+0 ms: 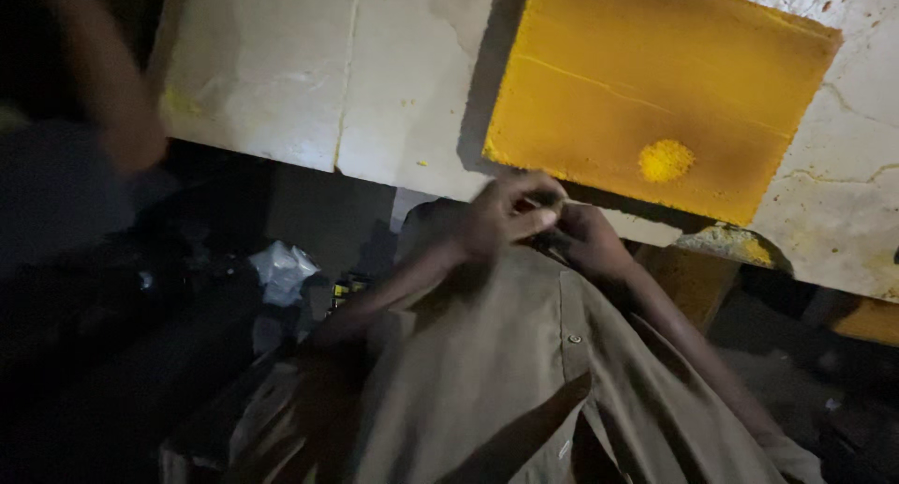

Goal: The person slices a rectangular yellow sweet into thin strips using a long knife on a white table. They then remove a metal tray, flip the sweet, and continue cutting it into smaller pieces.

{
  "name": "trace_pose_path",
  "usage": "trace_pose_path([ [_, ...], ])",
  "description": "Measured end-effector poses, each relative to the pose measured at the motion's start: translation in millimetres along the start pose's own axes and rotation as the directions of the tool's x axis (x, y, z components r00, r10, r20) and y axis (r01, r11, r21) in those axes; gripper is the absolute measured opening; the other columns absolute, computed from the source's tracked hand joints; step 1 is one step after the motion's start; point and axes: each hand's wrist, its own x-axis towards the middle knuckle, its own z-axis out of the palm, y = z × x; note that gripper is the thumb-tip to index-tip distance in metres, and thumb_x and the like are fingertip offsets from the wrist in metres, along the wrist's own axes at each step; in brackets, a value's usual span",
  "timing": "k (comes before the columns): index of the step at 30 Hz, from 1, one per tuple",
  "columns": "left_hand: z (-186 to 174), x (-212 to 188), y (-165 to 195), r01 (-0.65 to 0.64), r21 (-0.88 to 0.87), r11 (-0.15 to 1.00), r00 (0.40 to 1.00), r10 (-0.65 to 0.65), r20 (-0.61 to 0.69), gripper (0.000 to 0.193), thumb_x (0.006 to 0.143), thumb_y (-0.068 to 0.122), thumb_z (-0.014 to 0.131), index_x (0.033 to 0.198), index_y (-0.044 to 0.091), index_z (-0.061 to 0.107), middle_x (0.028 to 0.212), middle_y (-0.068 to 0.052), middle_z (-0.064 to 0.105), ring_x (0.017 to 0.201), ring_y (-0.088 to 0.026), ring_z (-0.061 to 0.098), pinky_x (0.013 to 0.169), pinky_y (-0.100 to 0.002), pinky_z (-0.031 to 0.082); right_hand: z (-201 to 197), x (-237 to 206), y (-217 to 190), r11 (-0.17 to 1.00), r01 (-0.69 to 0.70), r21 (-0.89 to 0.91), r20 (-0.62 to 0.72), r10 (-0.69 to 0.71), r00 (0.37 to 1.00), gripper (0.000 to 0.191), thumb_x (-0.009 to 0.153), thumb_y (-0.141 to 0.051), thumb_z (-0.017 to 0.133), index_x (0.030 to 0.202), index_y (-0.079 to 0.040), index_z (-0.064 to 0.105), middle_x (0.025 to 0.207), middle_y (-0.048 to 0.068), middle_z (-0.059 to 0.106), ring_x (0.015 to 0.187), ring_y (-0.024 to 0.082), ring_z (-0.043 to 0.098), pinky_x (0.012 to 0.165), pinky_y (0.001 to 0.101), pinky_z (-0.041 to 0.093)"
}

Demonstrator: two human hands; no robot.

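Dim, dark scene, head cam tilted. Pale cracked stone slab w/ chipped edge (309, 81) across top of view, seam line running down it at approx 11 o'clock. Flat square yellow-orange board (646, 100) lying on slab at 1 o'clock, matte, powdery-looking, faint scratch lines, small round heap of yellow powder (666, 160) near its lower edge; yellow stains on slab rim below it. Olive-brown button-up cloth shirt (506, 372) fills 6 o'clock, soft and creased, open placket w/ small round button (574, 338) showing mid-cloth; top end of shirt reaches up to slab edge at centre. Left hand (510, 212) at centre, fingers curled shut, pinching shirt's top edge, thumb pressed over fingers. Right hand (585, 239) just beside it at 3 o'clock side, touching same edge, closed on cloth too as far as visible, partly hidden behind left hand and in shadow. Both forearms run down over shirt toward 5 and 7 o'clock. Blurred arm of another person (112, 81) at 10 o'clock, well apart from hands. Crumpled white plastic bag (281, 271) on dark ground at 8 o'clock; small dark packet w/ yellow markings (348, 286) just beside it, too small to tell more. Orange-brown wooden block (693, 278) under slab at 3 o'clock.
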Motion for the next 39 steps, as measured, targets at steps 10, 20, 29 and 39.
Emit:
trace_pose_path([
  [10,-93,-17,-31,0.638,0.701,0.319,0.669,0.221,-0.709,0.070,0.109,0.029,0.060,0.164,0.001,0.027,0.168,-0.028,0.018,0.157,-0.046,0.017,0.125,-0.066,0.016,-227,-175,196,0.882,0.335,0.330,-0.868,0.145,0.475,0.035,0.089,-0.007,0.069,0.123,-0.002,0.066,0.120,0.014,0.069,0.110,0.028,0.067,0.095,0.0420,0.056],
  [20,267,98,-118,0.538,0.673,0.507,0.839,-0.394,-0.374,0.060,0.083,0.041,0.071,0.137,0.015,0.064,0.148,-0.016,0.055,0.148,-0.036,0.045,0.130,-0.051,0.033,-227,-291,304,0.823,0.307,0.479,-0.818,0.291,0.496,0.014,0.109,-0.002,0.067,0.122,0.003,0.066,0.100,0.015,0.069,0.086,0.024,0.070,0.085,0.0399,0.063],
  [29,248,124,-74,-0.114,0.917,0.382,0.985,0.165,0.053,0.037,0.108,0.024,0.059,0.138,0.002,0.059,0.151,-0.016,0.052,0.148,-0.034,0.047,0.119,-0.050,0.043,-144,-195,233,0.521,0.016,0.853,-0.192,0.285,0.939,0.037,0.100,-0.021,0.060,0.133,-0.004,0.056,0.101,0.011,0.071,0.091,0.019,0.070,0.083,0.0353,0.060],
  [39,34,38,11,0.550,0.655,0.519,0.641,0.240,-0.729,0.055,0.098,0.019,0.067,0.146,-0.002,0.050,0.145,-0.032,0.050,0.133,-0.050,0.049,0.107,-0.053,0.045,-234,-98,225,0.685,-0.328,0.651,0.008,0.425,0.905,0.048,0.106,-0.042,0.052,0.123,0.000,0.067,0.091,0.009,0.069,0.074,0.020,0.065,0.070,0.0369,0.053],
])
